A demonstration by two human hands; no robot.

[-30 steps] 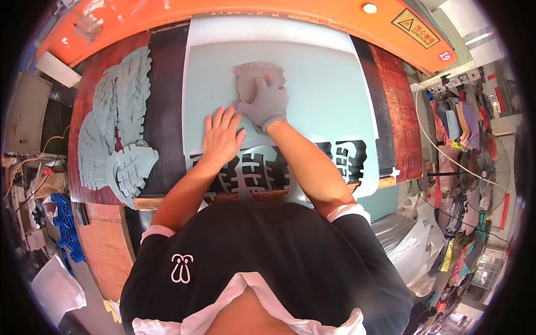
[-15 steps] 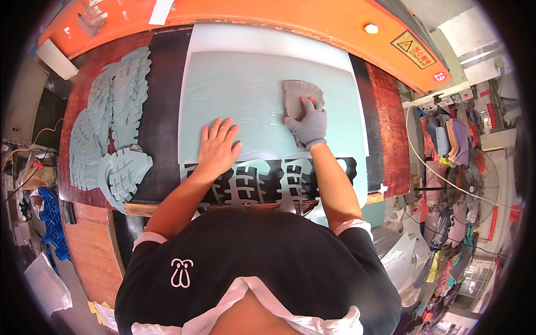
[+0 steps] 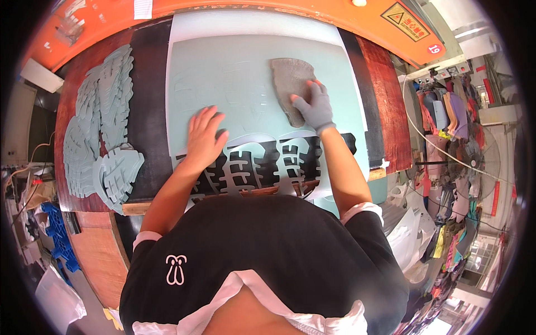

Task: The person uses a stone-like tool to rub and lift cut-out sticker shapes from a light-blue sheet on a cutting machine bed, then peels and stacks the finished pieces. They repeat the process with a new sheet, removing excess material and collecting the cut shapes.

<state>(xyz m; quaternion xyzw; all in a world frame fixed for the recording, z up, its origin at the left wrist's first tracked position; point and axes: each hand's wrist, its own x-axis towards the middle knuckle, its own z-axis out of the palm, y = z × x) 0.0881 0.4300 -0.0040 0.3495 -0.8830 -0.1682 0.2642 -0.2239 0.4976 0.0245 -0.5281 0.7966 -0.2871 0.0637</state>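
A pale green foam sheet (image 3: 223, 61) lies on a black board (image 3: 149, 72), with sole-shaped openings cut along its near edge. A brown-grey, sole-shaped cutting die (image 3: 291, 78) rests on the sheet, right of the middle. My right hand (image 3: 318, 109), in a grey glove with bare fingertips, grips the die's lower right part between thumb and fingers. My bare left hand (image 3: 205, 137) lies flat on the left part of the sheet, fingers spread and holding nothing. Faint pressed outlines show in the sheet between the hands.
Cut green sole pieces (image 3: 103, 106) are piled at the left on a reddish board (image 3: 70, 128). An orange machine beam (image 3: 223, 6) spans the far side. A blue plastic rack (image 3: 58, 237) stands lower left. Assorted coloured pieces (image 3: 446, 111) hang at the right.
My right hand has shifted from on top of the die to its lower right edge, and the die has turned, showing more of its length. My left hand stays flat on the sheet.
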